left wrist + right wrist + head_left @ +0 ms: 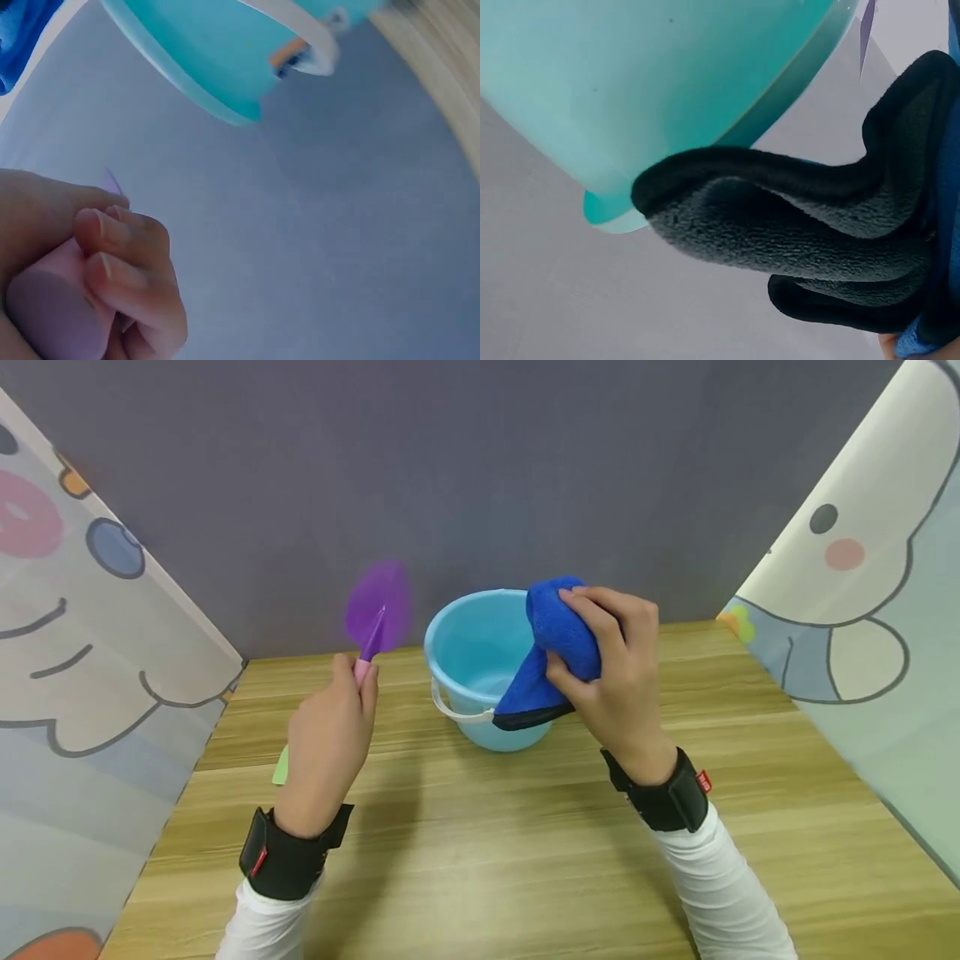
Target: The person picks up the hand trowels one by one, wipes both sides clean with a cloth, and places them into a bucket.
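Observation:
My left hand (330, 735) grips the pink handle (362, 671) of a purple toy shovel (378, 606), its blade pointing up and away, left of the bucket. In the left wrist view the fingers (135, 277) curl round the handle's thick end (56, 315). A bunched blue cloth (558, 635) with a dark edge is held by my right hand (626, 672) over the right rim of a light blue bucket (480, 635). Part of the cloth (780, 217), grey underneath, hangs beside the bucket wall (652, 82). The bucket stands upright, its white handle (457, 714) lowered at the front.
A light green object (281, 767) lies on the wooden table (465, 860), mostly hidden behind my left hand. Behind the table rises a grey wall (480, 468). Panels with cartoon drawings stand at the left (82, 635) and right (862, 593).

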### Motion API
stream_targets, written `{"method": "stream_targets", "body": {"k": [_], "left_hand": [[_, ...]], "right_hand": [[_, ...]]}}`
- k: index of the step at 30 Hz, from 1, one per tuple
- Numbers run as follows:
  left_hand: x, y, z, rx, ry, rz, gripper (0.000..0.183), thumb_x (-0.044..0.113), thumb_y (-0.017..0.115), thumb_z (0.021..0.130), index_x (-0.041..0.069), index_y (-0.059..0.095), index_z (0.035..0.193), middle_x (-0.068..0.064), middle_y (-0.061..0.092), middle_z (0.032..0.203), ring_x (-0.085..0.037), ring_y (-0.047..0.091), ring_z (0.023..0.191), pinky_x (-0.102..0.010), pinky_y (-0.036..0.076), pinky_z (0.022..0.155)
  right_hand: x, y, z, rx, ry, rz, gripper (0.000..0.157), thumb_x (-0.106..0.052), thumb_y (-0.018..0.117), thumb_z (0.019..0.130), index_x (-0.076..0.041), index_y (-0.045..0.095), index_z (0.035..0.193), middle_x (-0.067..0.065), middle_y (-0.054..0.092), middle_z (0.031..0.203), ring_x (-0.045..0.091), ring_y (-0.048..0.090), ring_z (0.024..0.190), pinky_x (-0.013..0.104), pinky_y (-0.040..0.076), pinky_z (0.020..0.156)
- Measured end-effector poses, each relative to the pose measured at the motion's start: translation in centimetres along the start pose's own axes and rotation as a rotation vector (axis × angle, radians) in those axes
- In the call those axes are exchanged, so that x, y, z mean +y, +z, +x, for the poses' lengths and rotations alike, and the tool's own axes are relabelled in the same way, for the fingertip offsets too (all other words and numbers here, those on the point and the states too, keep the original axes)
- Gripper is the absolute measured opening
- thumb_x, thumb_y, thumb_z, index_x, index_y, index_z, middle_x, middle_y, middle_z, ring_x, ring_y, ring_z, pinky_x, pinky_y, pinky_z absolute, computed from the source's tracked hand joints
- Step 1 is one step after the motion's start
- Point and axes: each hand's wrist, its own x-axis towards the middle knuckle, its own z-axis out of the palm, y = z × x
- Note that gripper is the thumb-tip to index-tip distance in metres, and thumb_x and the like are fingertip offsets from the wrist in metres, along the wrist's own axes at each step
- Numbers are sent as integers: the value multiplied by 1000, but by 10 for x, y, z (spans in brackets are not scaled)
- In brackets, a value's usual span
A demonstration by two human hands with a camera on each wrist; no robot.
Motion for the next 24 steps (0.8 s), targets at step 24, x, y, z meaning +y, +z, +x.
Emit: {"method": "stream_targets", "body": {"k": [24], "left_hand": [[76, 12, -30, -79, 350, 86, 33, 35, 61, 93, 8, 54, 76, 5, 27, 49, -13, 32, 33, -30, 25, 29]], "right_hand": [[1, 21, -4, 801, -373, -360, 50, 16, 78, 56, -19, 67, 90, -2, 53, 89, 21, 41, 87, 42, 32, 65]]}}
